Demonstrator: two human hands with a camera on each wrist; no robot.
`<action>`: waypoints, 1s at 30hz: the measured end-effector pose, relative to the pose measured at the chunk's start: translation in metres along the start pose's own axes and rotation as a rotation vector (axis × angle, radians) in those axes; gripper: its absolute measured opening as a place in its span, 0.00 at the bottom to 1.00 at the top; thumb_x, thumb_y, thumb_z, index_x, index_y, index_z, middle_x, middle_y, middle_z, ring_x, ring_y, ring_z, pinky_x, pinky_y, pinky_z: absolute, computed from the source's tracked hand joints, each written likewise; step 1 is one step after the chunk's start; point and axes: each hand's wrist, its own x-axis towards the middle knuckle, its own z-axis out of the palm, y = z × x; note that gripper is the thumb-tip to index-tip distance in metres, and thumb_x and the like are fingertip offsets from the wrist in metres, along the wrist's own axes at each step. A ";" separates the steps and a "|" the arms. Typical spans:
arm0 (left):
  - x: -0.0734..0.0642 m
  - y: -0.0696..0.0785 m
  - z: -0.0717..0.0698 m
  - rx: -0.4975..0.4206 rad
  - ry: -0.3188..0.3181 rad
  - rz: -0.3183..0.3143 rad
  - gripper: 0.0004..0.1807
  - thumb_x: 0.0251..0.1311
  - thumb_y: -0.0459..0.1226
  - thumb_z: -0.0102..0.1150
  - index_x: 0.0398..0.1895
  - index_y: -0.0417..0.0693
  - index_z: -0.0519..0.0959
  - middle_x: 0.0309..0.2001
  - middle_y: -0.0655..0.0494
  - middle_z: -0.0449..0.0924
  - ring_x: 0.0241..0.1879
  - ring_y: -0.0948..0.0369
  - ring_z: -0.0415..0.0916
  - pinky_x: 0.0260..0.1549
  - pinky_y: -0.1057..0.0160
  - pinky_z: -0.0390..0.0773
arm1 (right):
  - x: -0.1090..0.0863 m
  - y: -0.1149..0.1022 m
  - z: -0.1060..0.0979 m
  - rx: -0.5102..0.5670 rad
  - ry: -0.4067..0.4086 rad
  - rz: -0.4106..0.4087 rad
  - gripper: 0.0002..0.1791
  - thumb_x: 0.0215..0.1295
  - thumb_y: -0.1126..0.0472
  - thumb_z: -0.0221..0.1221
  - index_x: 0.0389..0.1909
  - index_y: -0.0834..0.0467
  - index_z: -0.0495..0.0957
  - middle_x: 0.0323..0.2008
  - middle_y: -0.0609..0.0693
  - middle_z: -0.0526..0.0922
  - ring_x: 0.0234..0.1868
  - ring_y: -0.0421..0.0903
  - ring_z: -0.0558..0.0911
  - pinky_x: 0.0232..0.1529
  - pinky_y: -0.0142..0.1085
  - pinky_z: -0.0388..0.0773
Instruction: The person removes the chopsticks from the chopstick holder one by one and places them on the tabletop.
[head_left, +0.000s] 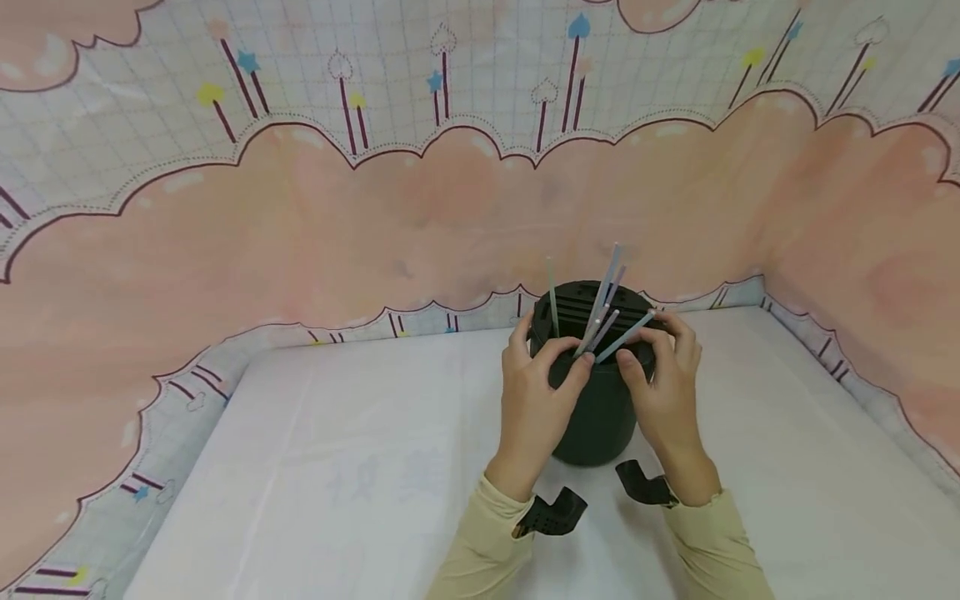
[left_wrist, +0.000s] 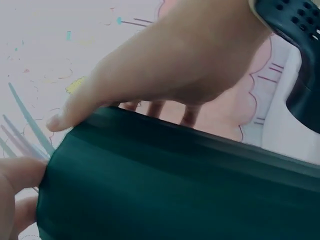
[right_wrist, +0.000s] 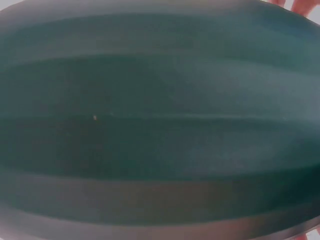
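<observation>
A dark green round bucket (head_left: pixel 596 425) stands on the table between my hands. Several thin pastel straws (head_left: pixel 603 304) stick up from its mouth at different slants. My left hand (head_left: pixel 536 400) grips the rim at its left side, with the thumb in front and the fingers curled round the top. On the other side my right hand (head_left: pixel 671 404) holds the rim too, its thumb close to the straws. The left wrist view shows the left thumb at the edge of the bucket (left_wrist: pixel 190 185), its other fingers partly hidden behind. Bucket wall (right_wrist: pixel 160 145) fills the right wrist view.
A white covered table (head_left: pixel 360 450) spreads out under the bucket. Behind and beside it hangs a peach patterned cloth (head_left: pixel 420 225). Black camera mounts (head_left: pixel 555 511) sit at both wrists, close to the bucket's base.
</observation>
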 end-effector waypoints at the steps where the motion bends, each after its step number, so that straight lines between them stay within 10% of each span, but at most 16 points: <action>1: 0.001 0.000 0.000 -0.004 0.010 -0.002 0.16 0.60 0.55 0.52 0.42 0.59 0.81 0.70 0.59 0.49 0.66 0.55 0.51 0.55 0.46 0.66 | 0.000 -0.001 0.001 0.002 0.007 -0.007 0.29 0.62 0.37 0.49 0.40 0.62 0.72 0.64 0.55 0.56 0.64 0.51 0.51 0.57 0.56 0.53; 15: 0.009 0.008 -0.006 0.246 0.203 0.297 0.13 0.59 0.49 0.56 0.36 0.54 0.85 0.39 0.61 0.81 0.52 0.61 0.71 0.51 0.63 0.73 | 0.000 -0.003 0.006 0.022 0.038 -0.027 0.28 0.66 0.40 0.47 0.40 0.65 0.69 0.64 0.58 0.56 0.65 0.54 0.53 0.57 0.58 0.55; 23: 0.012 0.012 -0.015 0.129 0.184 0.384 0.12 0.61 0.45 0.55 0.37 0.49 0.82 0.34 0.61 0.79 0.36 0.66 0.75 0.39 0.71 0.74 | 0.001 -0.004 0.009 0.069 0.017 -0.029 0.24 0.68 0.45 0.47 0.42 0.65 0.67 0.67 0.55 0.55 0.69 0.52 0.54 0.59 0.58 0.58; 30: 0.012 0.019 -0.036 -0.210 0.138 0.449 0.07 0.58 0.36 0.58 0.38 0.45 0.80 0.39 0.56 0.79 0.39 0.66 0.77 0.41 0.71 0.77 | 0.004 -0.031 0.004 0.111 0.005 -0.003 0.20 0.70 0.52 0.46 0.42 0.70 0.65 0.64 0.63 0.56 0.68 0.57 0.54 0.62 0.58 0.54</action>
